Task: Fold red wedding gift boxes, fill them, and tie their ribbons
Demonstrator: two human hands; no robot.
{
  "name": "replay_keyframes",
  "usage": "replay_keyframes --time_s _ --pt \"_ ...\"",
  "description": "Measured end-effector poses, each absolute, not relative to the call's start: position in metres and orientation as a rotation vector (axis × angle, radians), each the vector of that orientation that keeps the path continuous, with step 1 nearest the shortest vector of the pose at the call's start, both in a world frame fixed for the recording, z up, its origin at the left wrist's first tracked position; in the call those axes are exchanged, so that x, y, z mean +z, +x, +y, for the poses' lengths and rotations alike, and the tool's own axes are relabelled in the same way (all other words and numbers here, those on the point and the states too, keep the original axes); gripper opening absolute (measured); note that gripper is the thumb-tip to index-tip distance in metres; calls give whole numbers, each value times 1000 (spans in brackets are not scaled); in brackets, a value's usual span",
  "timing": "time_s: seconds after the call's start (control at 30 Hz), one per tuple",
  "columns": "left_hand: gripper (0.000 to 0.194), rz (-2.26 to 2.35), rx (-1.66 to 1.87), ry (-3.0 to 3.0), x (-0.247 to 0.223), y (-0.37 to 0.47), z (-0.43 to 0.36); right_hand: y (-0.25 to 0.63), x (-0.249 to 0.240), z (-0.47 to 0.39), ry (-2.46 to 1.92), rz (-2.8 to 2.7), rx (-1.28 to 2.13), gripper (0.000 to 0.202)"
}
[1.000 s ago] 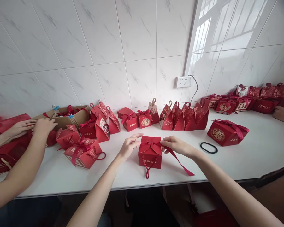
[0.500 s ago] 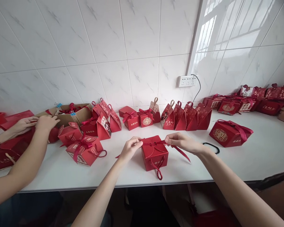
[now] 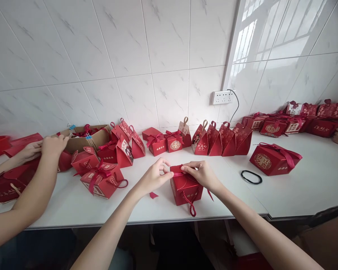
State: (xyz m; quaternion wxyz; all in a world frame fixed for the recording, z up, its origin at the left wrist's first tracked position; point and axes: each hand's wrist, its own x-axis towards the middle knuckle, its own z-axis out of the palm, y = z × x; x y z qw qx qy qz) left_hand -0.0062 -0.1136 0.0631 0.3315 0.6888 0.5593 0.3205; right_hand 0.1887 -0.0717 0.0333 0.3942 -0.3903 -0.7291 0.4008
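A square red cardboard box (image 3: 181, 184) rested on the white surface (image 3: 146, 208), freeing both sets of fingers: the left hand (image 3: 155, 177) and right hand (image 3: 200, 174) pinched its glossy red ribbon (image 3: 178, 174).

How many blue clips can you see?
2. The first clip is by the far rim of the brown carton; the second clip is at its near rim, farther right. More may be hidden inside or behind it.
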Motion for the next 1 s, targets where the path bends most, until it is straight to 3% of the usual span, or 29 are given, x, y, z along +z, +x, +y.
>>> replay_keyframes --time_s 0.17,0.33,0.53,0.8,1.0 --pt "11 1561 529 2222 79 -7 -123 189 31 -77 -972 -1892 944 21" --pt "17 1621 356 2498 87 -5 -128 188 30 -77 -1055 -1779 996 26" --pt "28 1551 147 2948 101 5 -129 186 31 -76 -1009 -1832 991 12" --pt "24 1466 387 2616 110 19 -97 189 31 -78 -979 -1889 954 18" --pt "14 1405 696 2236 78 7 -72 191 29 -78 -924 -1849 1025 20"
